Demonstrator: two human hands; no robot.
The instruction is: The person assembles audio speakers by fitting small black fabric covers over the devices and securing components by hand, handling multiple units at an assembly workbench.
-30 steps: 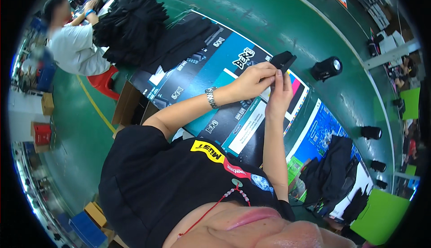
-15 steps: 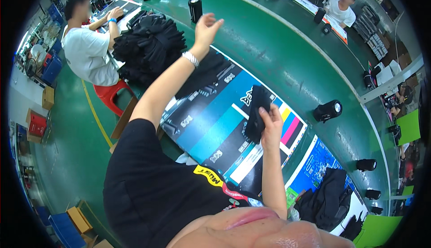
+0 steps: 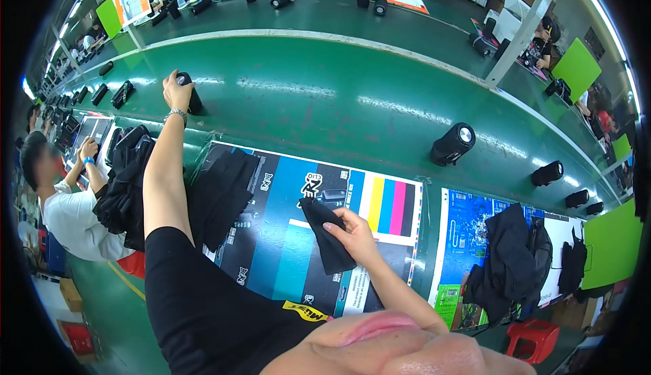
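At the far left, my left hand (image 3: 176,92) is closed round the upper part of a black cylindrical portable speaker (image 3: 195,102), which stands upright on the green belt. Some of its near side is hidden by my fingers. Over the printed sheet (image 3: 272,266) in front of me, my right hand (image 3: 354,236) pinches a flat black cloth pouch (image 3: 324,234) between thumb and fingers. More black cloth pouches (image 3: 224,192) lie on that sheet's left part, beside my left forearm.
On the belt (image 3: 285,104), another speaker (image 3: 453,144) lies to the right, with several more beyond. A co-worker (image 3: 74,205) sits at the left beside a black cloth heap (image 3: 125,199). Black cloths (image 3: 508,260) lie on a blue sheet at right; a red stool (image 3: 532,340) stands below.
My left hand has gone from open above the speaker to gripping it. The pouch stays in my right hand, now tilted differently. The whole view has turned toward the belt.
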